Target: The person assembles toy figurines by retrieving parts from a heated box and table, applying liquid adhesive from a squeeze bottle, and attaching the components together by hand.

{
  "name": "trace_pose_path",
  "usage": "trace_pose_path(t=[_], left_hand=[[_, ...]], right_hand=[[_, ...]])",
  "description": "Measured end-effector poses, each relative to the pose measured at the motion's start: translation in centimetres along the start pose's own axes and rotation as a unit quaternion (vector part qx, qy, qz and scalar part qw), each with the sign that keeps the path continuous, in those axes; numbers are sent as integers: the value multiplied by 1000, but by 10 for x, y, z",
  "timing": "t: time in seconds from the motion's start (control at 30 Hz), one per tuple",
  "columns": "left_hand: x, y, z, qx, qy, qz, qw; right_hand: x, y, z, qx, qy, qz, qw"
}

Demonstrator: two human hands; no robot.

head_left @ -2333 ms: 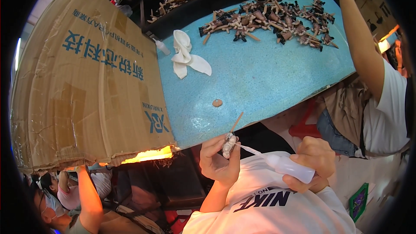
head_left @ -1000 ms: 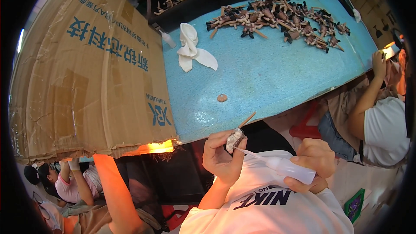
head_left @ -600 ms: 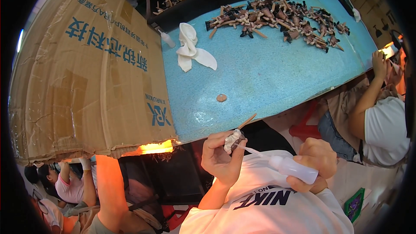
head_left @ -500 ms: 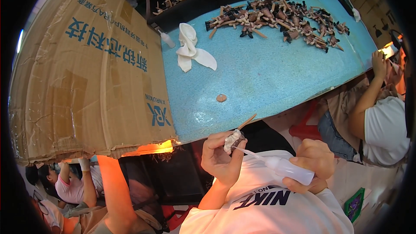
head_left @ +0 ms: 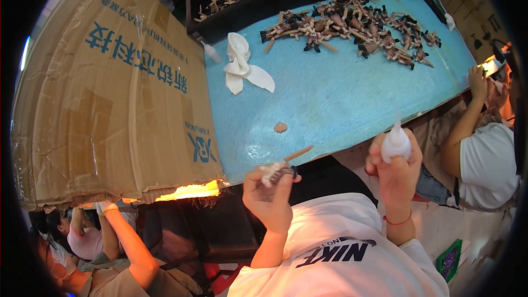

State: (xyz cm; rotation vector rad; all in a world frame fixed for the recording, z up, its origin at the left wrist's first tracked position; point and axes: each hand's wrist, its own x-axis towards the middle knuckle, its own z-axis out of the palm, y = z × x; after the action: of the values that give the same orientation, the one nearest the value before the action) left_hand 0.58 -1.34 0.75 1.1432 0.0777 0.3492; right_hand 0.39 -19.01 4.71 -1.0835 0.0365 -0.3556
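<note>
My left hand (head_left: pixel 268 204) pinches a small figurine (head_left: pixel 279 172) with pale and dark parts just off the table's near edge; a thin wooden-looking stick (head_left: pixel 300 153) juts from it to the upper right. The figurine's details are too small to make out. Off to the right, my right hand (head_left: pixel 400 181) is wrapped round a white squeeze bottle (head_left: pixel 396 146), its thin nozzle upward and well apart from the figurine. On the blue tabletop (head_left: pixel 330 99) beyond my left hand lies a small pinkish oval piece (head_left: pixel 281 127).
Many similar figurines (head_left: pixel 352 25) are heaped at the far side, with more in a black tray (head_left: pixel 264 3) behind. White cloth (head_left: pixel 238 58) and a second bottle (head_left: pixel 212 53) lie by a big cardboard panel (head_left: pixel 110 93) walling the left. Co-workers sit at left and right (head_left: pixel 487 154).
The bottle's nozzle has left the figurine; my right hand has lifted it up and tipped it upright. My left hand has shifted slightly left, turning the figurine. The left co-worker's arm has moved.
</note>
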Motion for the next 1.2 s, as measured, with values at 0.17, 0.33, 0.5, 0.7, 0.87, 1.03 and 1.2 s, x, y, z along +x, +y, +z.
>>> trace_pose_path(t=[0.17, 0.33, 0.5, 0.7, 0.87, 1.03, 1.2], left_hand=[[15, 3, -17, -75, 36, -14, 996], [17, 7, -22, -76, 70, -23, 994], [17, 7, -26, -90, 84, -21, 992], [20, 3, -29, -86, 84, -19, 993], [21, 2, -33, -64, 94, 0, 994], [19, 0, -27, -18, 95, 9, 995], [17, -1, -25, 18, 100, 22, 995]], right_hand=[[30, 27, -7, -113, -72, -45, 990], [68, 54, -10, -349, -113, -113, 923], [96, 104, 3, -354, -142, -127, 916], [106, 116, 10, -530, -79, -276, 798], [73, 103, 10, -469, -99, -200, 855], [67, 127, 44, -519, -303, -280, 749], [65, 125, 39, -540, -281, -269, 746]])
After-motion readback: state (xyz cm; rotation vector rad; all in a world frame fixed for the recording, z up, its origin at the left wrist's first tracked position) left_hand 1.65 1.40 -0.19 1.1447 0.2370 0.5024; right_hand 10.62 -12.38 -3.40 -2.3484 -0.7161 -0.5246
